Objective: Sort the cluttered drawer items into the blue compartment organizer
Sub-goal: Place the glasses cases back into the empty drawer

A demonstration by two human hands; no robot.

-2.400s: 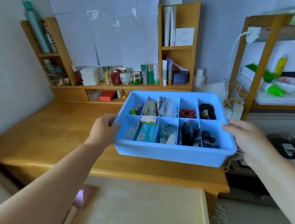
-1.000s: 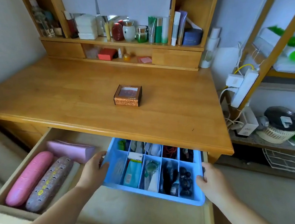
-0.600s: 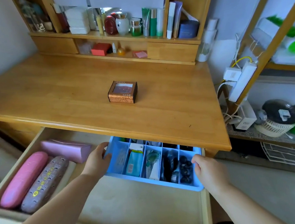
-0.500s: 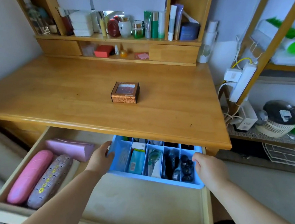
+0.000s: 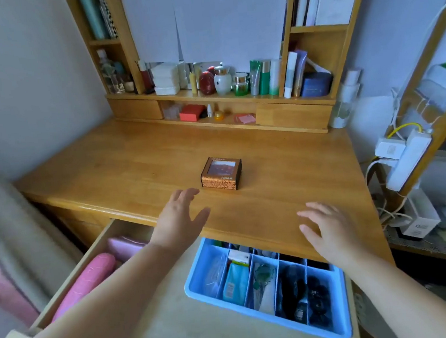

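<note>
The blue compartment organizer lies in the right part of the open drawer, its far end tucked under the desk edge. Its cells hold packets, a teal pouch and several dark round items. My left hand hovers open above the desk's front edge, fingers spread, holding nothing. My right hand is open too, fingers spread, over the desk edge above the organizer. Neither hand touches the organizer.
A small brown box sits mid-desk, just beyond my left hand. Pink cases lie at the drawer's left. Shelves of bottles and jars line the back. A rack with a power strip stands right.
Both hands carried the organizer down into the drawer, pushed it in, then let go of it. They have now risen, open, above the desk edge.
</note>
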